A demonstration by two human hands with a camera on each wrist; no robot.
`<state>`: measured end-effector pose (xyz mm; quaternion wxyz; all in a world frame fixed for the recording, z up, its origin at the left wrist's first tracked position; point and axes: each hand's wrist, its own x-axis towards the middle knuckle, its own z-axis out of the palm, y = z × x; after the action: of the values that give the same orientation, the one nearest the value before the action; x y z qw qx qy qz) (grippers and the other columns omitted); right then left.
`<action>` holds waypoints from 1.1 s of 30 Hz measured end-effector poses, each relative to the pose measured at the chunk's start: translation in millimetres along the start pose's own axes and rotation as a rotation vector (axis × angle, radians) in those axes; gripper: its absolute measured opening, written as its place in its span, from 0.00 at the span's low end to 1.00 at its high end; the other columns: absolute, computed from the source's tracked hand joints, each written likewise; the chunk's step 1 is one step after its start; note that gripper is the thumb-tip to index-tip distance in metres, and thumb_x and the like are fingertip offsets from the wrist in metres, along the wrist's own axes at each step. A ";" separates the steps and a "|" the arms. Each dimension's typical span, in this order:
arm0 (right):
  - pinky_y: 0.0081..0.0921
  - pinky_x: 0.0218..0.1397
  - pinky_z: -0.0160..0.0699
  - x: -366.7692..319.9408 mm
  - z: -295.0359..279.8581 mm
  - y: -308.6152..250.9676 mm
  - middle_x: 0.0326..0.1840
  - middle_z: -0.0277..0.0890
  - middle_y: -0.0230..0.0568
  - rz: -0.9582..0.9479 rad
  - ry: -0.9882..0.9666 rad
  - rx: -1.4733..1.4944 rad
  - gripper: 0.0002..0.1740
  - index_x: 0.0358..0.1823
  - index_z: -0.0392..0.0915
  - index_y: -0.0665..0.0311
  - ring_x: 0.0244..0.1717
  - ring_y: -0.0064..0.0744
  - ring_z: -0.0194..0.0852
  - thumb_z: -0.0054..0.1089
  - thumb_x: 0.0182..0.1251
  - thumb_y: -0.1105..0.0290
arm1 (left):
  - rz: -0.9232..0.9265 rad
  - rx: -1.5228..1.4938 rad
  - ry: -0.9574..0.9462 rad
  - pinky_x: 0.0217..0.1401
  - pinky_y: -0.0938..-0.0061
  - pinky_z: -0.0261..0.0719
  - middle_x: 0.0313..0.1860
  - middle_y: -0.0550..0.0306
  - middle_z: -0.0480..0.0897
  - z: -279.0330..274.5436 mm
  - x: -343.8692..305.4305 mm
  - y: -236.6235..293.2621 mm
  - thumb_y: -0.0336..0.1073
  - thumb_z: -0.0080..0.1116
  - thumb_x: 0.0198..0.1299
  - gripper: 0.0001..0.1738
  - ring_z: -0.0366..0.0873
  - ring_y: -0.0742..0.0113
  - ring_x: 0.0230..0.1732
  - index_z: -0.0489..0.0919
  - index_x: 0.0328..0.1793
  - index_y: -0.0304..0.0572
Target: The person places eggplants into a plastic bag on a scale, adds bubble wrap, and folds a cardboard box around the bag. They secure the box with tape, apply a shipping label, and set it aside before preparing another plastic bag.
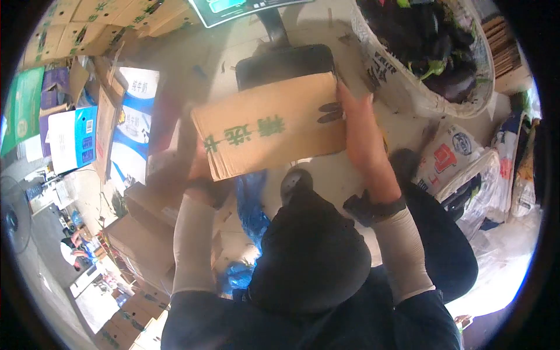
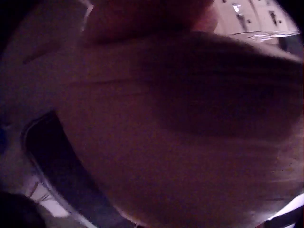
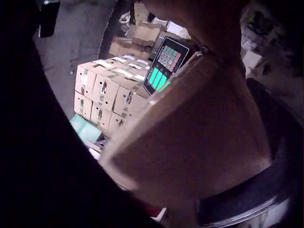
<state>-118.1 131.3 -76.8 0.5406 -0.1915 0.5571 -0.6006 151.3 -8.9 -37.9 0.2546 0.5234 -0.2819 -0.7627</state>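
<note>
A closed cardboard box [image 1: 268,125] with green print is held up by its two ends, tilted, in front of the dark scale platform [image 1: 286,58]. The left hand [image 1: 200,160] grips the left end, partly hidden by the box. At the right end is the right hand [image 1: 364,131], its far fingers out of sight. In the left wrist view the left hand [image 2: 147,19] lies along the edge of the box [image 2: 180,118]. The right wrist view has the right hand [image 3: 204,23] over a corner of the box [image 3: 190,133], with the scale display [image 3: 164,64] beyond.
A white basket [image 1: 487,70] of dark vegetables stands at the upper right, with printed sacks [image 1: 449,154] below. Flattened cartons [image 1: 137,122] stand at left, and stacked boxes [image 3: 107,90] rise behind the scale. Blue plastic [image 1: 251,204] lies near the person's legs.
</note>
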 end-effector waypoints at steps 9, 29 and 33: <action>0.31 0.77 0.47 53.2 -7.7 41.3 0.75 0.61 0.50 0.159 0.120 0.168 0.44 0.71 0.63 0.73 0.76 0.36 0.53 0.38 0.75 0.36 | 0.520 1.346 0.345 0.71 0.53 0.64 0.66 0.30 0.71 22.1 -5.1 54.2 0.62 0.43 0.69 0.38 0.68 0.36 0.67 0.66 0.74 0.39; 0.46 0.60 0.75 -20.0 -203.5 178.1 0.59 0.74 0.56 0.102 0.397 -1.181 0.34 0.64 0.71 0.58 0.61 0.56 0.72 0.66 0.51 0.72 | 0.496 1.179 0.007 0.57 0.71 0.74 0.55 0.50 0.77 93.2 -1.1 43.3 0.42 0.63 0.62 0.30 0.75 0.65 0.54 0.70 0.68 0.42; 0.43 0.55 0.77 -30.4 -163.3 71.3 0.50 0.80 0.58 0.256 0.175 -0.933 0.37 0.67 0.70 0.58 0.53 0.56 0.79 0.61 0.50 0.74 | 0.525 1.196 0.017 0.61 0.71 0.72 0.58 0.50 0.76 83.2 7.2 44.3 0.46 0.65 0.61 0.34 0.73 0.64 0.57 0.68 0.69 0.40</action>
<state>-212.5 247.6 -177.9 0.4177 -0.2921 0.8291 -0.2298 74.7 -31.8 12.7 0.0995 0.4946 -0.7740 -0.3826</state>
